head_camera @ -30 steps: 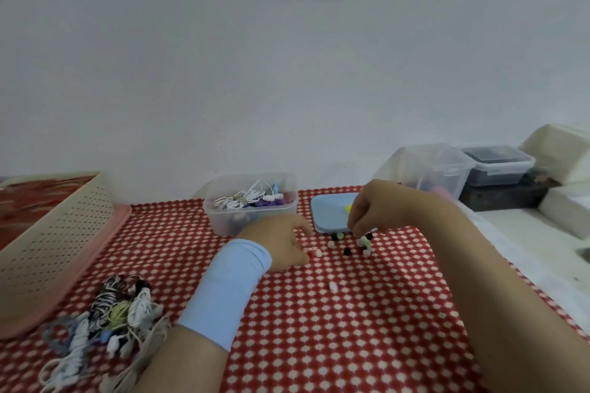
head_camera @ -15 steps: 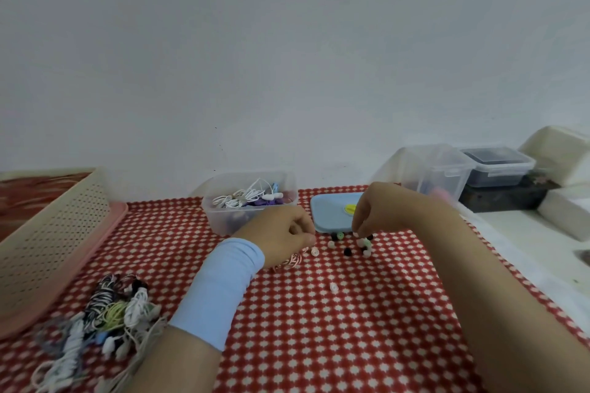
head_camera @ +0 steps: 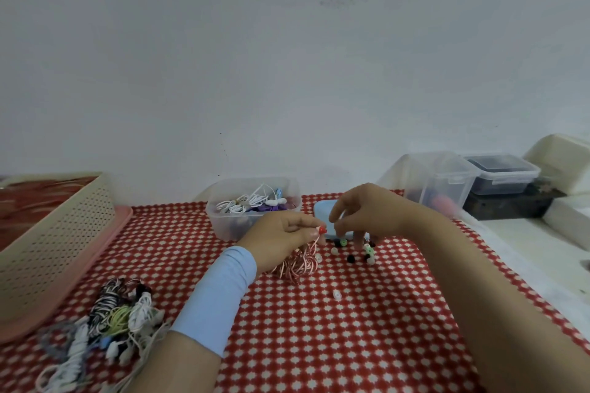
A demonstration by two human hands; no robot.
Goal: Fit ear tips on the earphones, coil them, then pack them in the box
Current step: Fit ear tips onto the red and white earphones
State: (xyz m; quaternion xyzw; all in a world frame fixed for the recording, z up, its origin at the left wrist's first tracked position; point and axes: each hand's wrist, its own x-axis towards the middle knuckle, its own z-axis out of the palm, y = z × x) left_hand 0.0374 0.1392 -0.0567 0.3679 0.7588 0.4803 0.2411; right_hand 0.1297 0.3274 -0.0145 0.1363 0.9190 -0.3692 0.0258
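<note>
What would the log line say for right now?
left hand: pinches red earbud | right hand: above ear tips | cord: bunched below

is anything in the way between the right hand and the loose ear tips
Nothing visible. The right hand is above the loose ear tips, its fingers pointing down at them with no object between. The left hand pinches the red earbud to the side.

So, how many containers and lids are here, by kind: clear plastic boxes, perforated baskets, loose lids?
Clear plastic boxes: 3 (centre, right, far right)
Perforated basket: 1
Blue lid: 1
Total: 5
</note>
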